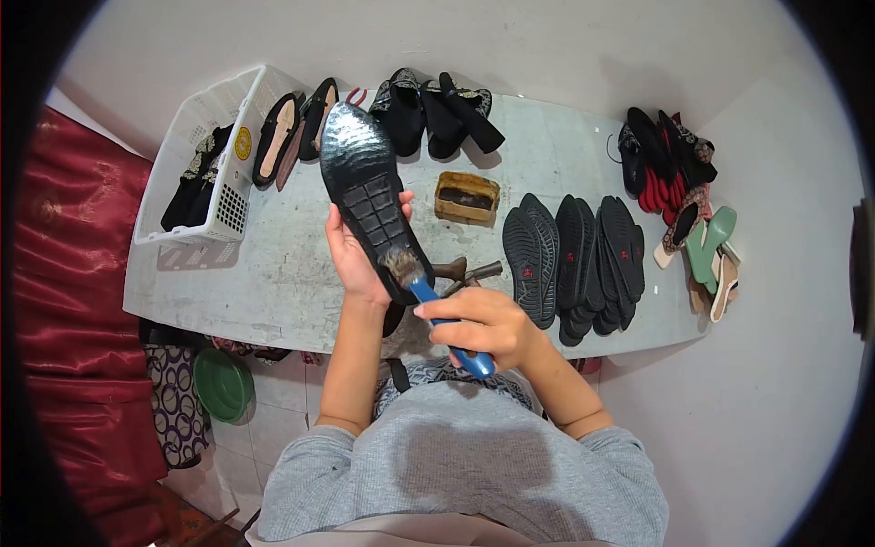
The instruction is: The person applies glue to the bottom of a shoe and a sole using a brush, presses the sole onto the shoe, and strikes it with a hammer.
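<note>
My left hand grips a black shoe sole from behind, holding it up at a tilt over the table's near side. The front of the sole shines as if wet, while its middle shows a grooved grid pattern. In my right hand is a brush with a blue handle, and its bristles touch the heel end of the sole. Behind the sole, a hammer lies partly hidden on the table. A small yellowish box with dark contents stands just beyond.
Several black soles lie stacked at the right of the table. A white basket with black shoes stands at the left. More shoes line the back edge, and a pile sits far right. Below is a green basin.
</note>
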A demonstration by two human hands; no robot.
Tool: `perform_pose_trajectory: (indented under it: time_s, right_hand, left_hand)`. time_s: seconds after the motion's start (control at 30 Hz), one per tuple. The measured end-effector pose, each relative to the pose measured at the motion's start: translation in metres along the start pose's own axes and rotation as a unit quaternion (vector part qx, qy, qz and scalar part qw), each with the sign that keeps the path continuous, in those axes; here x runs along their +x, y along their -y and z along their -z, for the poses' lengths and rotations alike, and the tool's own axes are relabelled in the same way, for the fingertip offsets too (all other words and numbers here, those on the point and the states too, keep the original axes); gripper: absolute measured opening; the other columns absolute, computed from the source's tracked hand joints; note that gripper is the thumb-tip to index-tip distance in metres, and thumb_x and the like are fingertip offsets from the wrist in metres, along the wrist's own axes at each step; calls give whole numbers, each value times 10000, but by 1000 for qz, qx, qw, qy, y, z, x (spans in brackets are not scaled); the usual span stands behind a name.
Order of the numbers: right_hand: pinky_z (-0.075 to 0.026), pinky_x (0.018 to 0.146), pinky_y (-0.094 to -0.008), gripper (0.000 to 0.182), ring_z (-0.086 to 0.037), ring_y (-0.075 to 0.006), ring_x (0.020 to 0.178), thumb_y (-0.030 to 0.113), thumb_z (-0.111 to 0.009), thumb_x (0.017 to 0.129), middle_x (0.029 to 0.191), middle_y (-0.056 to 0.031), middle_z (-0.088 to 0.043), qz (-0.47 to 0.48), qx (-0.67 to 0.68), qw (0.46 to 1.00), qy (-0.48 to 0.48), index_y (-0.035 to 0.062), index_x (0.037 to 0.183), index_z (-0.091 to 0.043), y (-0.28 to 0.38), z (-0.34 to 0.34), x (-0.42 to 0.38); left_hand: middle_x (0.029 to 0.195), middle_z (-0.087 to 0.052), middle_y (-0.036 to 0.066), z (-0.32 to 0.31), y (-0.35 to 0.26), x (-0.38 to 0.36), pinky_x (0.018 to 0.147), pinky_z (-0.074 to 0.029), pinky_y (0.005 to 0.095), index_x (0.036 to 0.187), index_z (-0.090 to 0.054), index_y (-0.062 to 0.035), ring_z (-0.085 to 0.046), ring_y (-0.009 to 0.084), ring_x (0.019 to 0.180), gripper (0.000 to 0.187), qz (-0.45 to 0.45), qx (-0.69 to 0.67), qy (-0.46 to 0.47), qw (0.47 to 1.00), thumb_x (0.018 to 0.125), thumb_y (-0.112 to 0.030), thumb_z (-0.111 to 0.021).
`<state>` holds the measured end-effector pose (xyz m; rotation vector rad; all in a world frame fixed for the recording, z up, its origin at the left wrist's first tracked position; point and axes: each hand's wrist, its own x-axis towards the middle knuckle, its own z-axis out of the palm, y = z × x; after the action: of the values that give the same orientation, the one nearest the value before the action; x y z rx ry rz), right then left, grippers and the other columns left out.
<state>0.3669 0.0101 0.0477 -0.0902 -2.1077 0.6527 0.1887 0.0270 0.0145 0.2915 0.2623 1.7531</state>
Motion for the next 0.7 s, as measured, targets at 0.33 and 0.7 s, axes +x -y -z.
perform_pose_trajectory:
  time_s: [0.33, 0.7]
  right_hand:
    - [-514, 649, -339, 156, -646, -286, 784, 55, -653, 696, 979, -150, -655, -81, 68, 990, -88, 16, 846, -636, -1, 13, 0]
    - [-537, 655, -314, 173, -682, -250, 758, 26, -641, 649, 795, -112, -677, -116, 120, 986, -19, 26, 822, -638, 6, 28, -1]
  left_hand:
    - [1087, -573, 256, 8, 3, -4, 812, -517, 347, 1197, -490, 3, -607, 292, 897, 566, -8, -50, 1, 999, 934, -458, -293]
    - [1078, -576, 258, 11, -4, -6, 815, -519, 344, 1210, -483, 7, -614, 290, 890, 586, 4, -51, -20, 998, 938, -470, -280]
